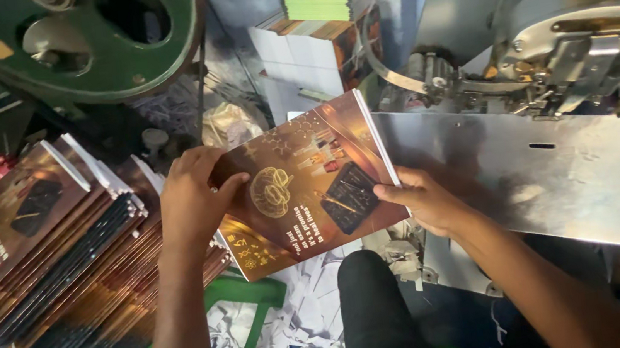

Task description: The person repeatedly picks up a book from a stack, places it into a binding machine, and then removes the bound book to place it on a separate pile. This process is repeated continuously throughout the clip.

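A thin booklet with a glossy brown and gold cover is held in the air between both hands, tilted, its white spine edge toward the steel machine on the right. The left hand is closed on the booklet's left edge, fingers curled over the cover and thumb pressed onto its face. The right hand grips the lower right corner near the spine, thumb on top and the other fingers underneath, mostly hidden.

The booklet looks light and fairly flexible; the coated cover is probably slippery, so a pinch at the edges or along the stiffer spine seems the safest hold, while the loose page edges would likely bend or fan.

To the left, just beside the left forearm, lies a slanting stack of booklets with the same cover. To the right, a shiny metal plate slopes away under a grey stitching head. A large green wheel sits at the upper left, and piles of green and white printed pads stand behind. Paper scraps litter the floor around a green stool and the person's dark-clad knee.
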